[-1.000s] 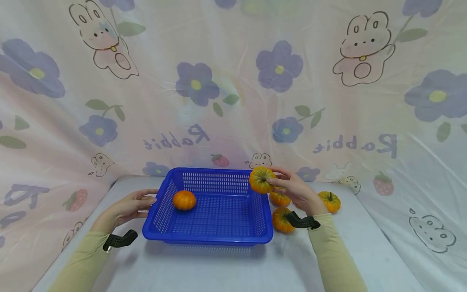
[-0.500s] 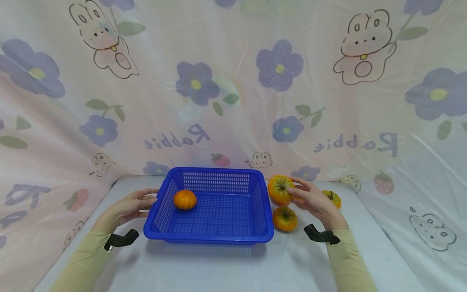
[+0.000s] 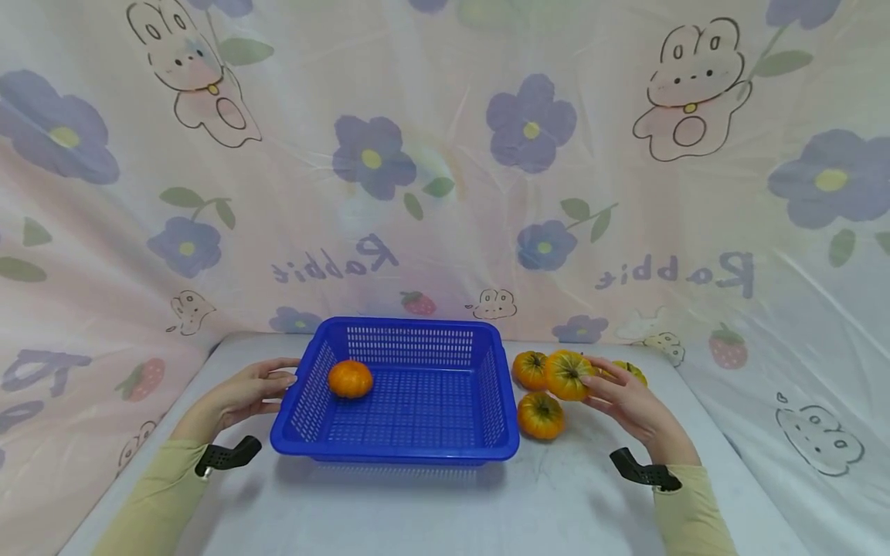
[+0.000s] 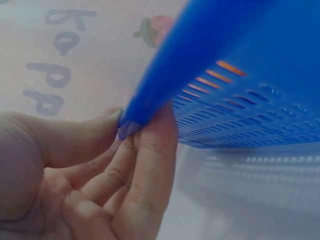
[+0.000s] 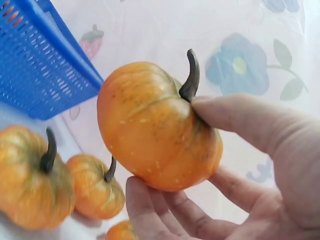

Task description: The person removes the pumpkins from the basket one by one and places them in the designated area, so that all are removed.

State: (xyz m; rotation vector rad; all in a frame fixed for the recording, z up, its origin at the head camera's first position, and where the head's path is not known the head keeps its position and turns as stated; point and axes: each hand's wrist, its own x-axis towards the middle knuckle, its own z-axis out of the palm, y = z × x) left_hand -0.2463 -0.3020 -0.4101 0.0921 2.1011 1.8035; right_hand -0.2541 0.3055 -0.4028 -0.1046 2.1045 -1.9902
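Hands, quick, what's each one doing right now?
Left hand: pinches the blue basket rim.
Right hand: holds a small pumpkin.

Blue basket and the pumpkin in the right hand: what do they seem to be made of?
Blue basket: apparently moulded plastic, glossy, with even slotted walls. Pumpkin held by the right hand: smooth, faintly shiny orange skin with a dark curved stem; real or artificial cannot be told.
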